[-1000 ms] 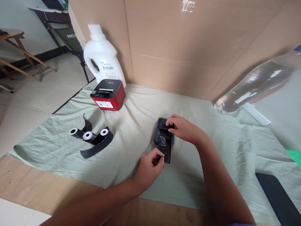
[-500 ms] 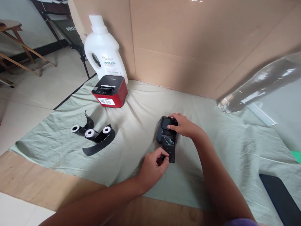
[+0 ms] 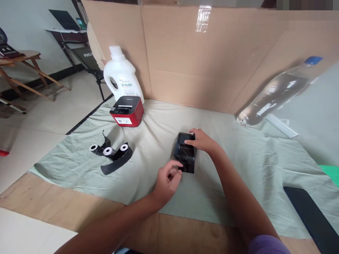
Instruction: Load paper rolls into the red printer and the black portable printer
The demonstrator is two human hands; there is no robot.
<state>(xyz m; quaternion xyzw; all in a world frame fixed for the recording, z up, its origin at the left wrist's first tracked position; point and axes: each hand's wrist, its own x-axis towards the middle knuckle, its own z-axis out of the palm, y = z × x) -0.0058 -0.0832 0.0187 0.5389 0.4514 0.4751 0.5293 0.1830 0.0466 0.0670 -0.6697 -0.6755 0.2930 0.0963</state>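
My right hand (image 3: pixel 202 140) grips the far right side of a small dark device (image 3: pixel 181 141), possibly a portable printer, with the thumb on its top and the fingers over its far edge. A glossy black strip (image 3: pixel 188 164) lies over the near part of the device and sticks out toward me. My left hand (image 3: pixel 168 180) is beside the strip's near left corner, index finger and thumb apart; the fingertips are at or near its edge, and contact is not clear. To the left, several white paper rolls (image 3: pixel 108 151) with black outer wraps lie joined by a curved black strip (image 3: pixel 116 163).
A red and black receipt printer (image 3: pixel 129 113) stands before a white detergent bottle (image 3: pixel 123 74). A cardboard panel (image 3: pixel 185 53) rises behind. At right are a clear bottle with a blue cap (image 3: pixel 278 91) and a dark phone (image 3: pixel 309 215), on green cloth (image 3: pixel 148 165).
The camera view has tilted upward, showing more of the background. My left thumb and index finger, pinched at the strip's near end before, have parted. My right hand stays on the device.
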